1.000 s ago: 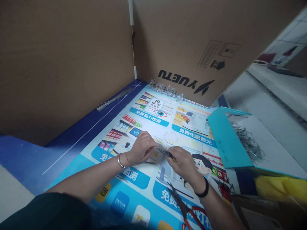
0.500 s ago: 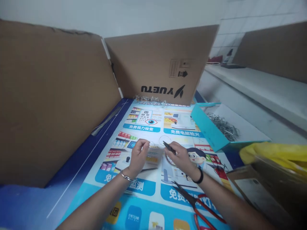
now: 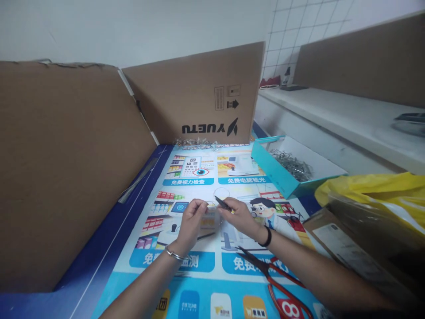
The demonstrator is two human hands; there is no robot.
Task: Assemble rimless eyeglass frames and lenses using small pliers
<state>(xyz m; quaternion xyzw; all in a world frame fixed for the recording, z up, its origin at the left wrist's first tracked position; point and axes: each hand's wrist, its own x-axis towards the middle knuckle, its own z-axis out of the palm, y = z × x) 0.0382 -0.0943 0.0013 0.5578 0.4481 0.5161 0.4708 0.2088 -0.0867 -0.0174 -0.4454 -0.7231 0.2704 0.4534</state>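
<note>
My left hand (image 3: 193, 219) is closed in a pinch, thumb against forefinger. A fine, pale, wire-like strand (image 3: 211, 204) shows at its fingertips, too thin to make out fully. Just to the right, my right hand (image 3: 241, 217) grips a small dark pointed tool (image 3: 222, 203), its tip towards the left hand and its grip hidden in my fingers. Beyond the tip a thin ring (image 3: 222, 188) shows faintly against the printed mat (image 3: 195, 277). Red-handled scissors (image 3: 265, 268) lie under my right forearm, blades towards the hands.
A teal box (image 3: 270, 164) of tangled metal pieces (image 3: 292, 166) stands at the right. Nearer are a yellow bag (image 3: 372, 188) and a brown carton (image 3: 352, 248). Cardboard panels (image 3: 192, 97) wall the back and left. Small clear pieces (image 3: 195, 142) lie along the back panel.
The view has swung right and up, so the surroundings sit further left and a little lower. My hands keep nearly the same pose, the dark tool's tip slightly nearer the left fingertips.
</note>
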